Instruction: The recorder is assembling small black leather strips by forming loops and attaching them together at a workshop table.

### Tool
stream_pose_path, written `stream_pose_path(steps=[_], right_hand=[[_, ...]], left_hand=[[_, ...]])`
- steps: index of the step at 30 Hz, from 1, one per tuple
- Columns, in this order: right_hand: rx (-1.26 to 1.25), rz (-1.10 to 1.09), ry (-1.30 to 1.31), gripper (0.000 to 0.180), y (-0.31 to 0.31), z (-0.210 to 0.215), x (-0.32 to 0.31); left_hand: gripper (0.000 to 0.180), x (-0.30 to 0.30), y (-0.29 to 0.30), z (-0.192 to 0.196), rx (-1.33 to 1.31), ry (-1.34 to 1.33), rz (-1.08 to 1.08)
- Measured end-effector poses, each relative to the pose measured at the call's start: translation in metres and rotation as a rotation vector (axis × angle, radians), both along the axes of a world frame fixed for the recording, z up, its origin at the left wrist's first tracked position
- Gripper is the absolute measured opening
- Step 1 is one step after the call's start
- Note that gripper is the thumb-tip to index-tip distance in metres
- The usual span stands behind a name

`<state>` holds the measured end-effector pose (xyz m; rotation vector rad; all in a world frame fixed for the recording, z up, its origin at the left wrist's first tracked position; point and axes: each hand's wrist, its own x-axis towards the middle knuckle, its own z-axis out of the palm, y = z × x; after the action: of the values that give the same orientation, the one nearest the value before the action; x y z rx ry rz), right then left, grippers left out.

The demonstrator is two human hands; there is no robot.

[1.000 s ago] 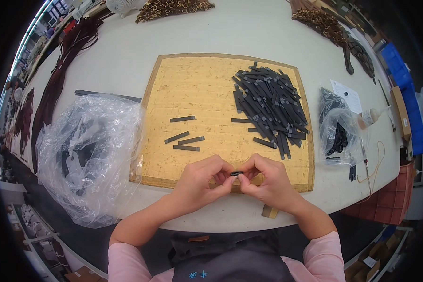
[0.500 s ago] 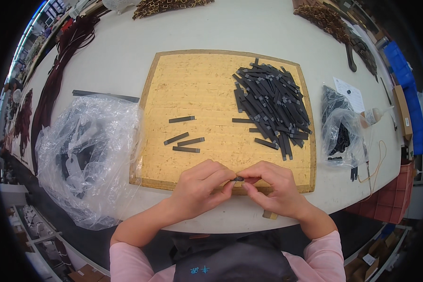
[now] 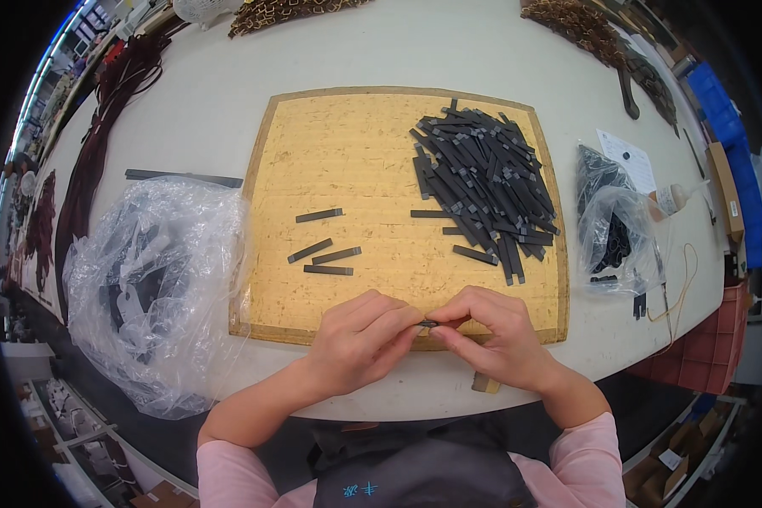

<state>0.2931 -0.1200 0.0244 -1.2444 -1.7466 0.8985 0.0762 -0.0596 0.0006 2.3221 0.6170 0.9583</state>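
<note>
Close to our body, at the near edge of the yellow work board (image 3: pixel 356 161), we bring both hands together over one small dark strip (image 3: pixel 429 323). Our left hand (image 3: pixel 360 339) pinches its left end between thumb and fingertips, and our right hand (image 3: pixel 491 334) pinches its right end the same way, so the piece sits between the two sets of fingertips with its long axis running left to right. Only a short middle part of it shows; the rest is hidden by our fingers. Neither hand is nearer than the other, since both already touch it. Just beyond our left hand, four loose dark strips (image 3: pixel 326 250) lie flat on the board, apart from one another and roughly side by side. Further up and toward our right, a large pile of dark strips (image 3: pixel 483 182) lies heaped, crossing at many angles, so it is closer to our right hand. Off the board to the left sits a crumpled clear plastic bag (image 3: pixel 152 288) with dark contents, and to the right a smaller plastic bag (image 3: pixel 614 229) rests on the white table (image 3: pixel 449 46).
</note>
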Motion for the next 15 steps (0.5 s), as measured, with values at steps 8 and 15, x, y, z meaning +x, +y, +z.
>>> stream_pose_path(steps=[8,15], right_hand=[[-0.033,0.022,0.031,0.014,-0.0005,0.0021,0.0041],[0.137,0.079,-0.070,0.015,-0.0004,-0.0001,0.0072]], left_hand=[[0.030,0.0010,-0.0031,-0.0017,-0.085,-0.071,-0.012],[0.032,-0.0016,0.0014,0.0001,0.053,-0.046,-0.084]])
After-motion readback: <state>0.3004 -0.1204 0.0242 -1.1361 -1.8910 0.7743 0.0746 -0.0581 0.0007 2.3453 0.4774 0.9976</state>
